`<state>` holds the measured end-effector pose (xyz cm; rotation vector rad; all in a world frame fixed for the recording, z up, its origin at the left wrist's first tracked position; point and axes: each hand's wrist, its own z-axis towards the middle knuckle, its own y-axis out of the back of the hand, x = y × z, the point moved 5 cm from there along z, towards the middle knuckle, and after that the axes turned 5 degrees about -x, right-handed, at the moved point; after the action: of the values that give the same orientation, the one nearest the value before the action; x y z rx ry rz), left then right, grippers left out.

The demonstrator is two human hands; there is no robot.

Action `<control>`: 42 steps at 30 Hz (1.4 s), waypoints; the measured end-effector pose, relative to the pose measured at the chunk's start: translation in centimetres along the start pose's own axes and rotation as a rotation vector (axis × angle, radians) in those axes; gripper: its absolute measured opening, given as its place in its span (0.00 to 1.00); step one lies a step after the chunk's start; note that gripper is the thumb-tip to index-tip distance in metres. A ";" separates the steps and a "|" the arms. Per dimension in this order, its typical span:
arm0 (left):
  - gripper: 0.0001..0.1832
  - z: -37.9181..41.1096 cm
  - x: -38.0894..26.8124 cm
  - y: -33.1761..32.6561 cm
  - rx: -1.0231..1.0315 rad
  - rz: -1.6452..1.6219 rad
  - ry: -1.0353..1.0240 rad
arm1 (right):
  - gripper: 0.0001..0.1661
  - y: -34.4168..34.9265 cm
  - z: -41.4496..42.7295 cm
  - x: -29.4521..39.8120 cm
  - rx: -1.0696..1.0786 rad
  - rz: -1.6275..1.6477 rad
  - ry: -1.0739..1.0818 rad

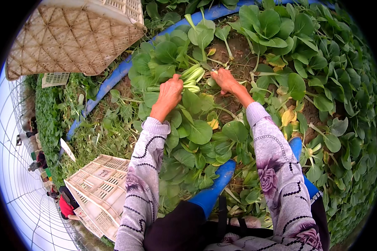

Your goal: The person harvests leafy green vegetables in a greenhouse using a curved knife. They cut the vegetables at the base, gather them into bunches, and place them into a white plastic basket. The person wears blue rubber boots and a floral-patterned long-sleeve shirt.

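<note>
My left hand is closed around a bunch of bok choy. Its pale green stems point to the right, and its leaves spread to the left of the hand. Close to the stem ends, my right hand grips a small knife, mostly hidden by the fingers and the plants. Beneath both hands lies brown soil with dry roots and loose leaves. A single cut bok choy plant lies just beyond the bunch.
Standing bok choy fills the right side. A blue hose curves along the left and far side. Plastic crates stand at left, with another crate above. My blue boots are among leaves. A person in red works farther off.
</note>
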<state>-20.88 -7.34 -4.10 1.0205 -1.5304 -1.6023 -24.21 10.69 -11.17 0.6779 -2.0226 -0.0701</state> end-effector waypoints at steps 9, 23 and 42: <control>0.11 -0.4 0.7 -0.6 0.028 -0.102 0.084 | 0.22 -0.8 1.0 -0.7 0.085 0.056 -0.035; 0.14 -0.6 0.3 0.9 -0.210 -0.261 0.211 | 0.23 3.6 -6.1 -1.3 -0.458 -0.304 0.348; 0.19 -3.0 -0.7 9.8 -0.142 -1.376 0.719 | 0.25 8.8 -11.0 4.6 -0.295 0.719 0.358</control>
<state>-18.28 -8.80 5.76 2.4635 -0.0732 -1.6840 -20.76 18.24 1.10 -0.2288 -1.7480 0.1639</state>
